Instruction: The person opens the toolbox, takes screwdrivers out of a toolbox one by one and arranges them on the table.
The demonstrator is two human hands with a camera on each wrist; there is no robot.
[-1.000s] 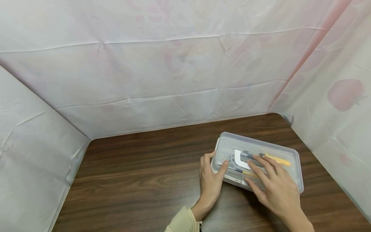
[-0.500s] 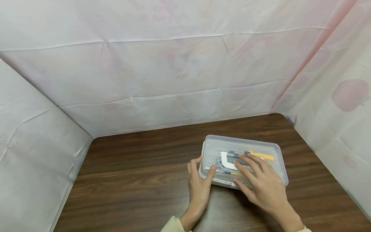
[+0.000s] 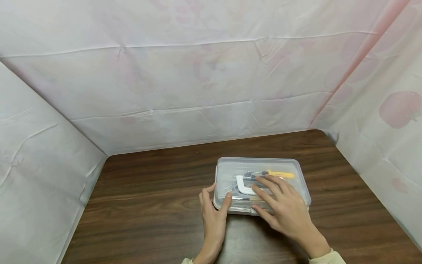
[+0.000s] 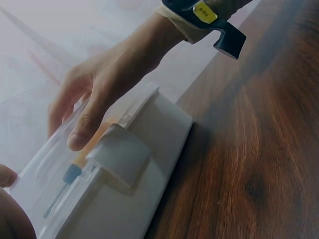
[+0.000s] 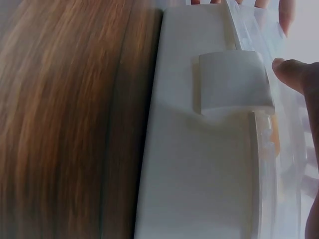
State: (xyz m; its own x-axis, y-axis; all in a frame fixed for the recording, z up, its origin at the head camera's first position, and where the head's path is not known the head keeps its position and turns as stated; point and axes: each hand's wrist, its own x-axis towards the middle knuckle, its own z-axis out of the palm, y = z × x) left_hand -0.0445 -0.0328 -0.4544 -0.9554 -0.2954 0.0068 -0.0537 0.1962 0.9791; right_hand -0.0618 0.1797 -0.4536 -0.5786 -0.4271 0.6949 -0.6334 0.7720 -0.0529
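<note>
A clear-lidded plastic box (image 3: 227, 168) lies on the brown table. Through the lid show a yellow-handled screwdriver (image 3: 281, 174), a white bracket-shaped piece (image 3: 243, 186) and several slim metal tools. My left hand (image 3: 212, 220) grips the box's front left corner, thumb on the lid's edge and fingers round the left side. On the lid's front right half rests my right hand (image 3: 287, 211), its fingers spread and its thumb close to the front edge. A white latch (image 4: 119, 154) hangs over the front rim, below the right thumb in the left wrist view.
The wood-grain table (image 3: 148, 205) extends to the left of the box. Pale printed sheets (image 3: 197, 80) stand along its back and sides. A dark strap (image 4: 227, 40) with a yellow label sits at the right sleeve.
The box and both hands have moved left across the table, and the box has turned from slanted to nearly parallel with the back edge. Both hands have stayed on it.
</note>
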